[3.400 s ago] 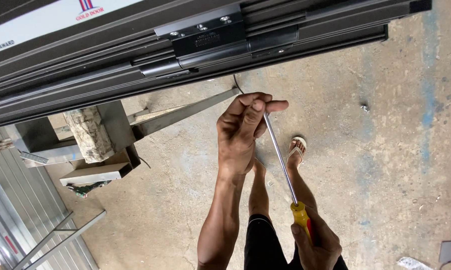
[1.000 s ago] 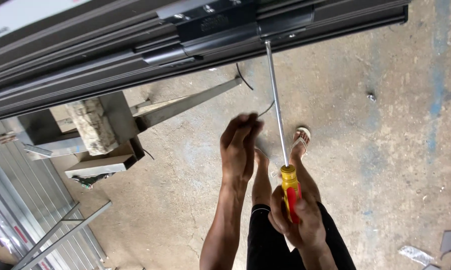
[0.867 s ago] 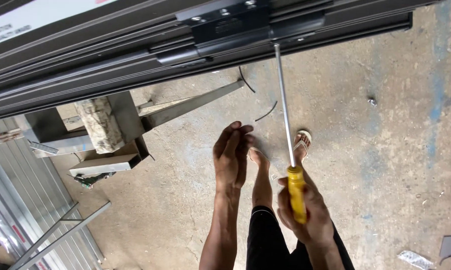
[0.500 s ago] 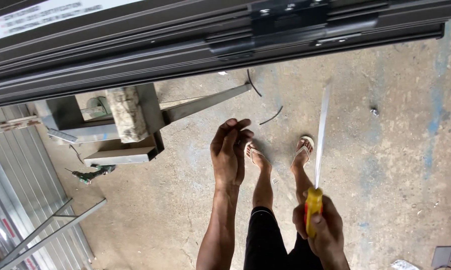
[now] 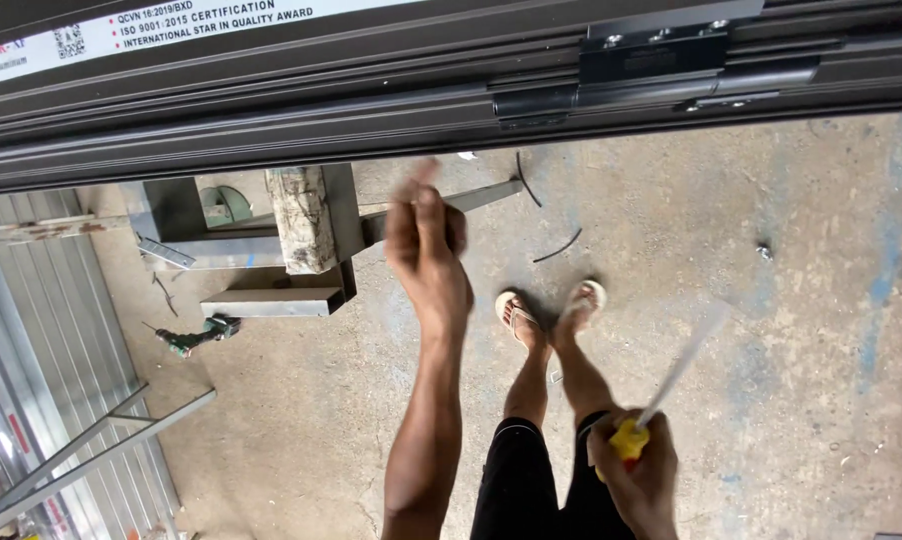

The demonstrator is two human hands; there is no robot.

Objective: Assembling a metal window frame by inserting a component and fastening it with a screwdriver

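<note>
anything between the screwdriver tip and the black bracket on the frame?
Nothing solid. In the head view the screwdriver in the right hand is pulled back from the black bracket; only distant concrete floor shows across the gap.

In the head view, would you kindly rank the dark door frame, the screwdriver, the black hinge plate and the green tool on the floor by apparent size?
1. Dark door frame
2. Screwdriver, motion-blurred
3. Black hinge plate, nearly the screwdriver's size and nearer the camera, so unsure
4. Green tool

A long white printed label (image 5: 171,22) runs along the dark frame's (image 5: 271,110) top-left edge.
</note>
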